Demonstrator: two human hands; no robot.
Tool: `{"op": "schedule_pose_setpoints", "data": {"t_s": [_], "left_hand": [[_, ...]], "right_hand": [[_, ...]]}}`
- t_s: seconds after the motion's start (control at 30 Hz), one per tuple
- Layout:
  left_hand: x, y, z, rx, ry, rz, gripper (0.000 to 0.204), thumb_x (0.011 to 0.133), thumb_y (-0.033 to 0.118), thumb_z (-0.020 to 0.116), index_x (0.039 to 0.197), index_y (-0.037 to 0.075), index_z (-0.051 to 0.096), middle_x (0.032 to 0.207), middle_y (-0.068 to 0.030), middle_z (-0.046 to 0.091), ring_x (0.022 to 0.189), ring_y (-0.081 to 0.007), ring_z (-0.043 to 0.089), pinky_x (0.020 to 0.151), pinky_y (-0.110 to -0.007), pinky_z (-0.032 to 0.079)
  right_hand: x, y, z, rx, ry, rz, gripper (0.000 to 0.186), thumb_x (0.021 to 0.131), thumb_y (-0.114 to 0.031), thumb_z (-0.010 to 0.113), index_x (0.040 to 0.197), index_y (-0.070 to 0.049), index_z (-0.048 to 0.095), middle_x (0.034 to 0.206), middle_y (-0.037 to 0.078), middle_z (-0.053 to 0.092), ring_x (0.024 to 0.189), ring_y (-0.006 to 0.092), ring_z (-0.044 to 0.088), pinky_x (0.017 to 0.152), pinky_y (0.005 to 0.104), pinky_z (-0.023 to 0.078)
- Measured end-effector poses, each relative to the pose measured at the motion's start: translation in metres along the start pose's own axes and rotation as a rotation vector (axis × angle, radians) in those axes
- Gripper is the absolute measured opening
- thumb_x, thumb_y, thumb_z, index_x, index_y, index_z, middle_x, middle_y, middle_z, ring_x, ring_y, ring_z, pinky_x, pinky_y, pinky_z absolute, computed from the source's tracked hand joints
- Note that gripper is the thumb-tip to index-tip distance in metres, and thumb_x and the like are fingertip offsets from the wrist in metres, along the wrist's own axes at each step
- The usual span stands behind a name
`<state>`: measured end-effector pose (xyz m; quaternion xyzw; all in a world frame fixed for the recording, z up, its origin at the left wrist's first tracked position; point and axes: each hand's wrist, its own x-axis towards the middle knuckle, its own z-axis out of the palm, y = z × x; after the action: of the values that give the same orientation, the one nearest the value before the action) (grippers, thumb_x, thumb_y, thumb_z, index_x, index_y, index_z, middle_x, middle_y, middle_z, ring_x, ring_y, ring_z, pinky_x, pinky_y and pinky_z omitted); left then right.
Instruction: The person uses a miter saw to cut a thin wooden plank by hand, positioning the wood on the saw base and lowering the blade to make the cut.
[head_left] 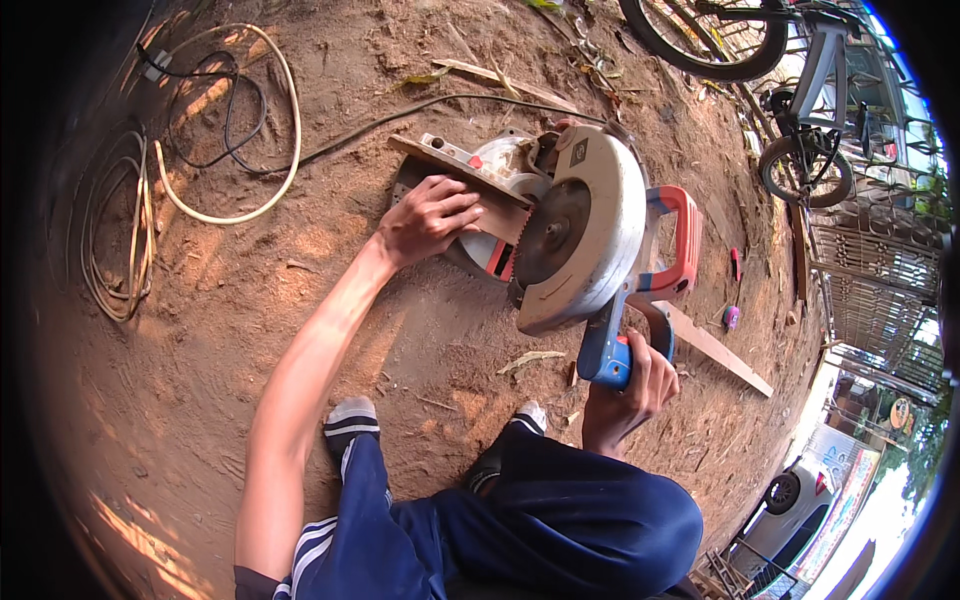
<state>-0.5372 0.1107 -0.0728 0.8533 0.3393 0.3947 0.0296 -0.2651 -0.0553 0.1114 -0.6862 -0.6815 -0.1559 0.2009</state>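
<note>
Head view: left hand (428, 218) spread flat on wood strip (462, 172); right hand (628, 385) wrapped round miter saw (575, 235) handle; cut line hidden behind blade guard.

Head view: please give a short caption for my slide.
Left hand presses a board on the miter saw; right hand grips its blue handle.

Dull scuffed metal saw guard (600, 225), glossy blue plastic handle (607, 355), rough wooden strip (455, 165), dusty soil (200, 330).
</note>
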Motion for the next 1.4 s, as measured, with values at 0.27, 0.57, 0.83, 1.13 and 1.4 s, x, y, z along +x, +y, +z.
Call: {"op": "schedule_pose_setpoints", "data": {"t_s": [0.27,0.57,0.83,1.13,1.4], "left_hand": [[-0.003,0.002,-0.003,0.001,-0.007,-0.016,0.026,0.085,0.022,0.083,0.106,0.007,0.078,0.111,-0.0068,0.076,0.108,-0.0263,0.069,0.100,-0.046,0.054],[0.001,0.004,-0.002,-0.009,0.012,0.015,0.024,0.084,0.019,0.082,0.103,0.005,0.076,0.108,-0.0069,0.076,0.107,-0.0255,0.069,0.100,-0.047,0.054],[0.008,0.006,-0.012,-0.014,-0.012,0.009,0.022,0.083,0.016,0.082,0.101,0.004,0.075,0.108,-0.0086,0.071,0.111,-0.0280,0.066,0.100,-0.045,0.053],[0.009,0.010,-0.011,-0.031,-0.051,-0.080,0.026,0.083,0.023,0.084,0.101,0.006,0.075,0.120,-0.0127,0.068,0.119,-0.0316,0.064,0.100,-0.046,0.049],[0.016,0.010,-0.014,0.064,-0.133,-0.022,0.022,0.088,0.025,0.078,0.091,0.006,0.068,0.120,-0.0108,0.068,0.113,-0.0284,0.064,0.092,-0.045,0.048]], "right_hand": [[0.000,0.004,0.002,0.016,-0.011,-0.011,0.032,0.083,-0.019,0.077,0.115,-0.014,0.074,0.098,0.003,0.068,0.097,0.0235,0.064,0.097,0.0404,0.038],[-0.002,0.006,-0.002,0.016,-0.010,-0.016,0.035,0.081,-0.024,0.077,0.114,-0.014,0.076,0.099,0.002,0.067,0.098,0.0223,0.063,0.097,0.0408,0.037],[-0.001,0.007,0.001,0.030,-0.007,-0.029,0.034,0.081,-0.021,0.075,0.114,-0.012,0.073,0.099,0.004,0.069,0.097,0.0256,0.064,0.097,0.0419,0.039],[0.000,0.006,-0.003,0.060,-0.004,0.001,0.037,0.076,-0.017,0.077,0.112,-0.012,0.074,0.099,0.003,0.068,0.098,0.0247,0.063,0.097,0.0409,0.037],[0.000,0.004,-0.004,0.077,-0.017,0.006,0.038,0.076,-0.015,0.077,0.114,-0.012,0.074,0.100,0.003,0.068,0.098,0.0248,0.063,0.098,0.0415,0.037]]}}
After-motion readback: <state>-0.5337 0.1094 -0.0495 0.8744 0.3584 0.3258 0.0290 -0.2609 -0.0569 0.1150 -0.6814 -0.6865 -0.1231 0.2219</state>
